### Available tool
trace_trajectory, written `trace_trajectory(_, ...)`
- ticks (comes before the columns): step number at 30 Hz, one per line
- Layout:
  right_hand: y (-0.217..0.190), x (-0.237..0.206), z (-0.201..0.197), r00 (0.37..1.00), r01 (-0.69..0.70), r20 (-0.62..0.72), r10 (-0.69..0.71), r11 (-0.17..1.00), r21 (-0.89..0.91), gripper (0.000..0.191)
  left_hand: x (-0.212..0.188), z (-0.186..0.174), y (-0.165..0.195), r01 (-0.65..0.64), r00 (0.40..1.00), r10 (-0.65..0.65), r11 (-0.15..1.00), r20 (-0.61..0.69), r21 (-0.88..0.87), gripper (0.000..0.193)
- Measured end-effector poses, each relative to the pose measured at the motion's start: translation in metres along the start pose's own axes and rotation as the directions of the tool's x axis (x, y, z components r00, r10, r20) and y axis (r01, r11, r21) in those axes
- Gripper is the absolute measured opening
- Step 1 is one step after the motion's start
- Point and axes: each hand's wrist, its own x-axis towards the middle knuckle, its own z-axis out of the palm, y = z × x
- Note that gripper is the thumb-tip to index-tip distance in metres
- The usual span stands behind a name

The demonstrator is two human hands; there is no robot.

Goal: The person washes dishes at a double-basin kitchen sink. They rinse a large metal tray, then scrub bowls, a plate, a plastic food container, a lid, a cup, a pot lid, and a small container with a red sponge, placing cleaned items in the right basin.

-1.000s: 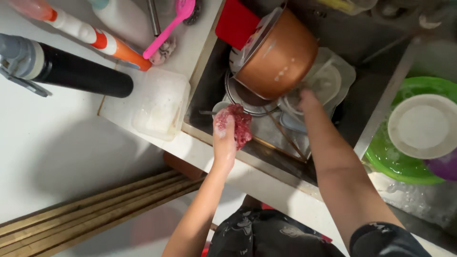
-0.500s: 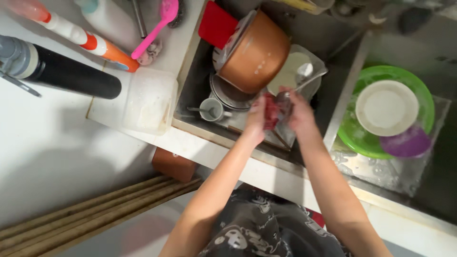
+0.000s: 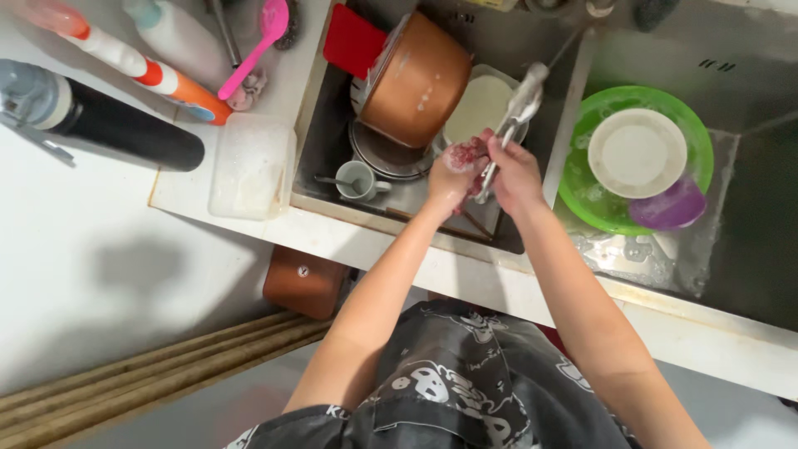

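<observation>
Head view, looking straight down over the sink (image 3: 332,125). The metal utensil (image 3: 514,116), probably a ladle or large spoon, is held above the sink's near right corner, its soapy head angled up and away from the person and its handle running down into the right hand (image 3: 513,170). That hand is closed around the handle, a grip that steadies the piece for wiping. The left hand (image 3: 453,170) is closed on a reddish scrub sponge (image 3: 468,154), pressed against the utensil's shaft just beside the right hand; the two hands touch or nearly touch. Holding both over the sink probably lets suds drip into the basin rather than onto the counter.

In the sink, beyond the hands, a copper-coloured pot (image 3: 416,79) lies tipped on its side over stacked plates, with a pale bowl (image 3: 478,108) beside it. A white mug (image 3: 359,179) with a spoon sits in the sink's near left part. A red board (image 3: 353,41) leans at the far left edge.

Right of the sink, a green basin (image 3: 702,133) holds a white plate (image 3: 636,152) and a purple bowl (image 3: 669,205), apparently the side for finished pieces. Left of the sink stand a clear plastic container (image 3: 249,166), a black flask (image 3: 108,125), a white and orange bottle (image 3: 133,62) and a pink spoon (image 3: 253,46).
</observation>
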Motion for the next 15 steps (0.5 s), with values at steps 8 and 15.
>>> trace_trajectory(8, -0.036, -0.022, -0.044, 0.986, 0.1, -0.11, -0.122, 0.977, -0.187, 0.013, 0.018, -0.052, 0.079, -0.39, 0.915, 0.276, 0.413, 0.295, 0.823, 0.03)
trace_trajectory(15, -0.017, -0.037, -0.039, 0.984, -0.054, -0.18, 0.005, 0.961, -0.272, 0.02, 0.046, -0.026, 0.051, -0.45, 0.814, 0.533, 0.829, -0.23, 0.332, 0.019)
